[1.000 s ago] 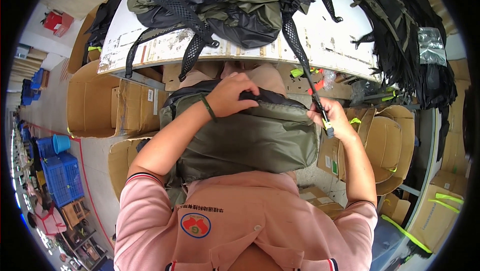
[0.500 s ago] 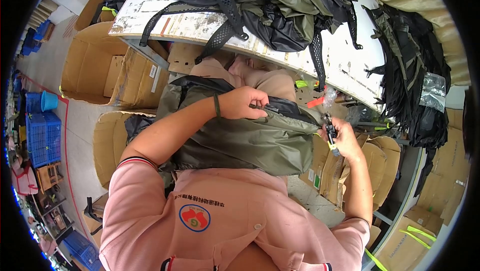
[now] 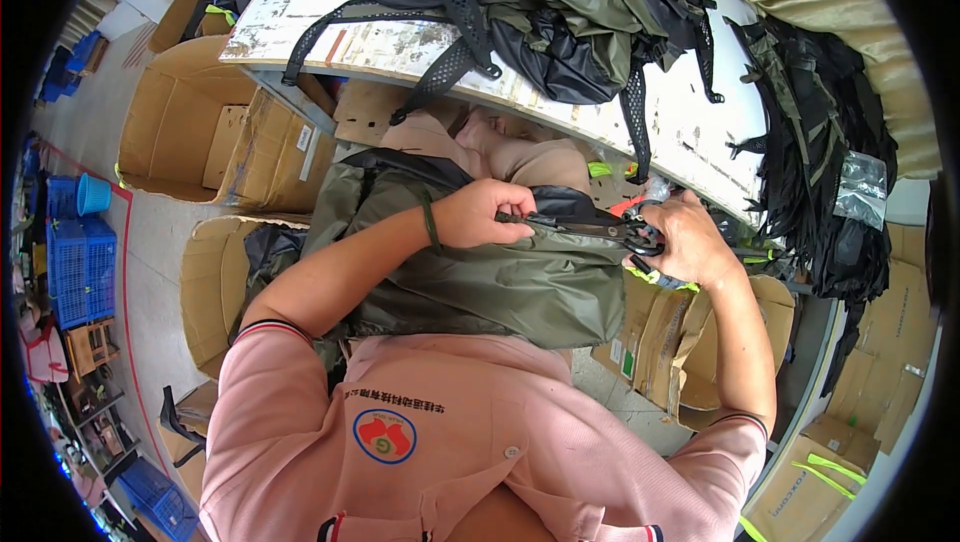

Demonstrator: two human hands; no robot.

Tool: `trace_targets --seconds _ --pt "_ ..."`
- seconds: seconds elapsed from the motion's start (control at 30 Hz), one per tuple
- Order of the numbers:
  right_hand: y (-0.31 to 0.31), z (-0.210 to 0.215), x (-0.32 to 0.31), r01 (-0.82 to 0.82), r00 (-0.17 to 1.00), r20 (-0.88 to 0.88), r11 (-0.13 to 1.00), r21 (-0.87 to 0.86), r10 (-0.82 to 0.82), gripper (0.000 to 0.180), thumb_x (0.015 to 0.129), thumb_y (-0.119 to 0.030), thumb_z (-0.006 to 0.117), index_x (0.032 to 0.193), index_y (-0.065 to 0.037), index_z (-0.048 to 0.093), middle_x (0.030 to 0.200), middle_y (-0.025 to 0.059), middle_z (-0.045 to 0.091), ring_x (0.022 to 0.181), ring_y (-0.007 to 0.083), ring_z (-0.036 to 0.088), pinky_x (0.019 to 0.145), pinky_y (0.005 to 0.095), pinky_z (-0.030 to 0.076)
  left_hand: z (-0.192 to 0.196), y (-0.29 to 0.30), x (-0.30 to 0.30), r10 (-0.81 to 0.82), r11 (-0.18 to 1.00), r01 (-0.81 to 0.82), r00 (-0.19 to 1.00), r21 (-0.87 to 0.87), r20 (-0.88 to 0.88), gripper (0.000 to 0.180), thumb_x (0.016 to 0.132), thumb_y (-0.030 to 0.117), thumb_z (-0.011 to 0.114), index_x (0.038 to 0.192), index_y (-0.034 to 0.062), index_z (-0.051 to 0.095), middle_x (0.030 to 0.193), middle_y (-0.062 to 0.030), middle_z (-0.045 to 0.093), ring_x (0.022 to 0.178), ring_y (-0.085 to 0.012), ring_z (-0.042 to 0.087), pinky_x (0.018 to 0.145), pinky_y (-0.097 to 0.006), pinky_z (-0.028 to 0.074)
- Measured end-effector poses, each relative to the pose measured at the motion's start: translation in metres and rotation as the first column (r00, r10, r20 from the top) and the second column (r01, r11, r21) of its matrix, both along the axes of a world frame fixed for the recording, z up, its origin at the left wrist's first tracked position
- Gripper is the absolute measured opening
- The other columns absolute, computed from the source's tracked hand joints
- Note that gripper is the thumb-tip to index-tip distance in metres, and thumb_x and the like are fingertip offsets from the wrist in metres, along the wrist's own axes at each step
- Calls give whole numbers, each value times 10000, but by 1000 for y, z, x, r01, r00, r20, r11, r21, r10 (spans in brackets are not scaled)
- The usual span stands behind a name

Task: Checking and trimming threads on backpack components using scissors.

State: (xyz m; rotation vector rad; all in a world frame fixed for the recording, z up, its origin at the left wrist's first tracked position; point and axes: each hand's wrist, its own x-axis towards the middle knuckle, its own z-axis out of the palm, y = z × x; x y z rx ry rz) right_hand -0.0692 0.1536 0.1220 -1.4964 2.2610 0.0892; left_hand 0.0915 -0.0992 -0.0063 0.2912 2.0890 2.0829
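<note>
Head view: right fingers (image 3: 674,222) partly hide scissors (image 3: 640,234) at olive fabric (image 3: 490,287).

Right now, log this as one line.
left hand: grip on olive-green fabric; right hand: grip on black scissors; scissors: at fabric edge

A shiny olive-green fabric bag (image 3: 470,287) lies loosely creased across the lap (image 3: 545,164), spilling past its left and right edges. Black fabric shows along the side toward the lap's far edge, where the rim is pinched and drawn fairly straight. Dark scissors (image 3: 648,239) with black handles lie at the rim's right end, blades pointing left along it; their exact opening is unclear.
</note>
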Motion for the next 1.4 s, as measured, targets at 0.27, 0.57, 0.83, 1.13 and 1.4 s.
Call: trace_targets --seconds 0.27,0.57,0.83,1.13,1.4 --pt "5 -6 1 5 1000 28 997 -79 -3 378 655 -383 796 768 -76 608 702 112 624 774 328 592 841 382 391 -3 3 2 23 997 -24 1000 74 15 154 820 74 683 889 21 556 800 27 533 757 -44 463 670 -217 405" --pt "9 -14 12 87 996 25 991 -97 -85 365 621 -366 831 751 -79 647 786 108 658 871 336 585 876 391 425 -10 7 4 63 992 -64 998 105 11 132 831 53 671 882 33 551 791 40 514 756 -31 453 671 -212 394" --pt "9 -9 17 260 965 43 965 -22 -258 417 605 -388 839 683 -57 598 739 103 646 762 350 571 823 406 417 -14 9 4 47 991 -49 999 128 20 144 813 72 691 858 33 559 752 32 523 720 -35 457 631 -221 394" --pt "-6 1 13 32 997 -69 993 -116 -40 456 621 -415 820 761 -46 592 690 131 612 758 330 593 805 374 378 -16 13 2 122 978 -127 992 164 42 168 795 69 705 855 39 552 776 29 536 721 -50 467 655 -223 418" --pt "-13 7 11 66 997 -42 997 -45 -68 450 624 -420 817 755 -53 589 707 123 617 775 312 600 818 378 369 -10 13 3 129 978 -132 991 164 29 240 799 26 700 963 61 528 877 34 486 796 -67 439 733 -220 407"
